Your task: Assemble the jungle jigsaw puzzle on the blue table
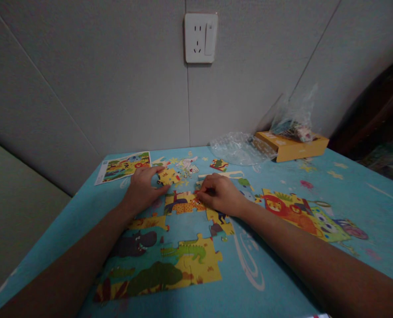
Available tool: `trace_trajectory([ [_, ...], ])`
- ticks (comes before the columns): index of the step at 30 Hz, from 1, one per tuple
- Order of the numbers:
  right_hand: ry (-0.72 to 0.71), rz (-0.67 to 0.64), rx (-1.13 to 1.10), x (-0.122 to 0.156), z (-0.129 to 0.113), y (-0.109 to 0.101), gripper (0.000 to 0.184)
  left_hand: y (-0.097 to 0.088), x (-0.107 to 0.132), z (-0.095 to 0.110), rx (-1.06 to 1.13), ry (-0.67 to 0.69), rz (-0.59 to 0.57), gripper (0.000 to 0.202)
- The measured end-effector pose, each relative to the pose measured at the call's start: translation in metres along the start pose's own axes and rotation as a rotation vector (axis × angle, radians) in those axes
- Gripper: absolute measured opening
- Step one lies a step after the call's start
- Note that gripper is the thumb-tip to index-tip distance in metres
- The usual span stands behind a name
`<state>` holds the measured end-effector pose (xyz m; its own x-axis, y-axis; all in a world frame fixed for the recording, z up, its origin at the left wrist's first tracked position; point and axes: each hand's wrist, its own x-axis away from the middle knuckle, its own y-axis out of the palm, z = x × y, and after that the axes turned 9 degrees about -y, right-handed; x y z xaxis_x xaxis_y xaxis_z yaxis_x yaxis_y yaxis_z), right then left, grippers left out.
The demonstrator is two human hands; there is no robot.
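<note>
My left hand [145, 185] grips a yellow jigsaw puzzle piece [169, 176] between thumb and fingers, just above the table. My right hand [221, 193] is closed in a pinch at the edge of the spotted-cat puzzle pieces [183, 204], which lie flat. Below and to its right is a yellow piece [227, 224] with a dark figure. Nearer to me lies a joined section [169, 276] with a hippo and a crocodile, partly hidden by my left forearm. A lion section [277, 210] lies to the right of my right hand.
A printed picture sheet [126, 168] lies at the back left. One loose piece [219, 164] sits near the wall. Clear plastic wrap [236, 148] rests beside an orange box [295, 150], with a plastic bag [297, 123] on top. The blue tablecloth [355, 194] has printed cartoon figures.
</note>
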<state>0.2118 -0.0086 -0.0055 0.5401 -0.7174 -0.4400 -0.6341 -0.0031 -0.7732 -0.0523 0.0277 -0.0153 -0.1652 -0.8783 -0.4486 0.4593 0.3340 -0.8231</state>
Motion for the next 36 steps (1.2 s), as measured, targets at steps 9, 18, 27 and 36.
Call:
trace_trajectory([
  [9, 0.181, 0.099, -0.278, -0.002, -0.013, -0.002, 0.028, -0.013, 0.016, 0.037, 0.158, 0.417, -0.018, 0.054],
  [18, 0.319, 0.286, -0.122, -0.002, 0.001, 0.002, 0.023, 0.010, 0.007, 0.008, -0.121, -0.033, -0.147, 0.064],
  [27, 0.295, 0.214, -0.107, -0.002, -0.006, 0.001, 0.023, 0.011, 0.004, 0.006, -0.105, -0.139, -0.084, 0.028],
  [36, 0.291, 0.068, -0.054, -0.002, -0.012, -0.002, 0.023, 0.009, -0.001, 0.006, -0.118, -0.151, -0.079, 0.036],
])
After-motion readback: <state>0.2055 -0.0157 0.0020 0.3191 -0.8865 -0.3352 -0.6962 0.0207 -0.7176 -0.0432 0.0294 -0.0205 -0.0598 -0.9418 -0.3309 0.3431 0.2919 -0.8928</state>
